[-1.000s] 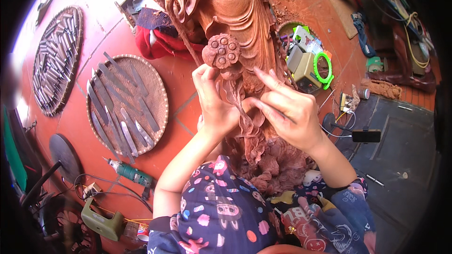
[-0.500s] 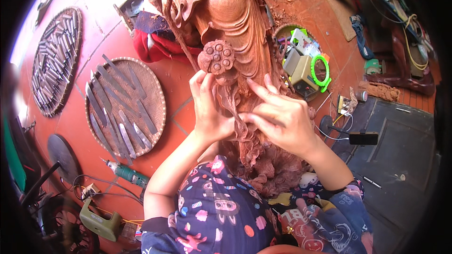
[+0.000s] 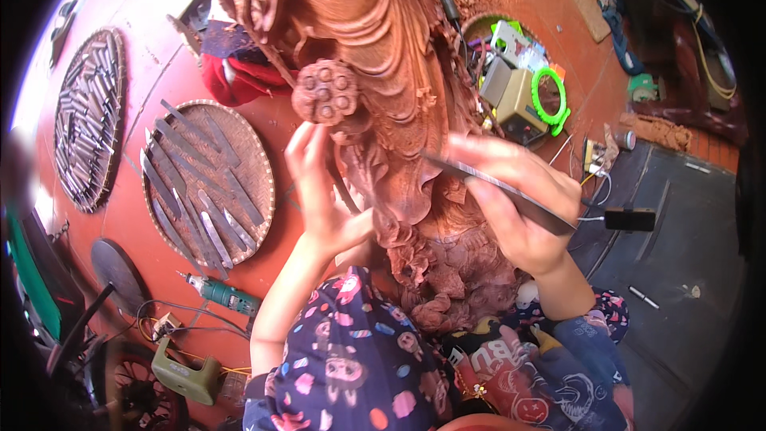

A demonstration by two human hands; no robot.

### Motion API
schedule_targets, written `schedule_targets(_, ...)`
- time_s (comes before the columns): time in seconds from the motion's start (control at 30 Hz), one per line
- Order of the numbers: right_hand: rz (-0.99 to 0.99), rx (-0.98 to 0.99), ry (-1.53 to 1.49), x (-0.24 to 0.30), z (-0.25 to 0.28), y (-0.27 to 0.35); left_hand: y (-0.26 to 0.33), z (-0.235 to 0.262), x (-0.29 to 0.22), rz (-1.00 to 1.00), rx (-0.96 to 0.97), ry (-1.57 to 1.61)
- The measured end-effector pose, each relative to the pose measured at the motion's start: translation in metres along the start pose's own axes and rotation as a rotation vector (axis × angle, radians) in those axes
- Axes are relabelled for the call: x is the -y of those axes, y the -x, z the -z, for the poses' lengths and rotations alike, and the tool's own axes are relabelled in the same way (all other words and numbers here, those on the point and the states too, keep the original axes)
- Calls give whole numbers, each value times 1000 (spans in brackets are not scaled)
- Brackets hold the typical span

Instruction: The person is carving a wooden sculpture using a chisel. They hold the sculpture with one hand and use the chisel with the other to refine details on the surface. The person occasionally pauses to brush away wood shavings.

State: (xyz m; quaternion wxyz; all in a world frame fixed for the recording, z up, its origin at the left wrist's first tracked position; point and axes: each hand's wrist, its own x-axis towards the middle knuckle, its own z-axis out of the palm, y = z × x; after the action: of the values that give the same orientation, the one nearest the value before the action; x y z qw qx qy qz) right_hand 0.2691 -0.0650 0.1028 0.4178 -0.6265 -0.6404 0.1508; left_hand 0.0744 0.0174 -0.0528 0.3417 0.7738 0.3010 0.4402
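A large reddish-brown wooden statue (image 3: pixel 383 56), carved with draped folds, leans toward me over my lap. On its left side is a round lotus seed pod (image 3: pixel 325 92). My left hand (image 3: pixel 315 191) is curled at the statue's edge, fingers just under the pod and thumb against the carved folds. My right hand (image 3: pixel 519 199), slightly blurred, grips a flat dark carving knife (image 3: pixel 511 195). The knife's tip lies at the statue's lower drapery, pointing up and left. Ruffled carving fills the base between my forearms.
At left, one round woven tray (image 3: pixel 267 191) bears flat blades, another basket (image 3: pixel 57 136) many chisels. A green rotary tool (image 3: pixel 223 295) and cables lie below. At right are a basket with a beige box (image 3: pixel 512 104), a phone (image 3: pixel 630 219) and a dark panel (image 3: pixel 678 271).
The carving knife now shows clearly in my right hand, its tip at the drapery. The view has shifted, so the statue sits further left. My left hand remains beside the lotus pod.
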Motion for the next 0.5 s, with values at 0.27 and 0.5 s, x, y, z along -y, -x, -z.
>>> schedule_targets(0.27,-354,44,-373,-20,16,47,113,66,8,718,-147,190)
schedule_targets(0.5,-291,103,-551,-24,8,51,143,66,-22,1043,-94,302)
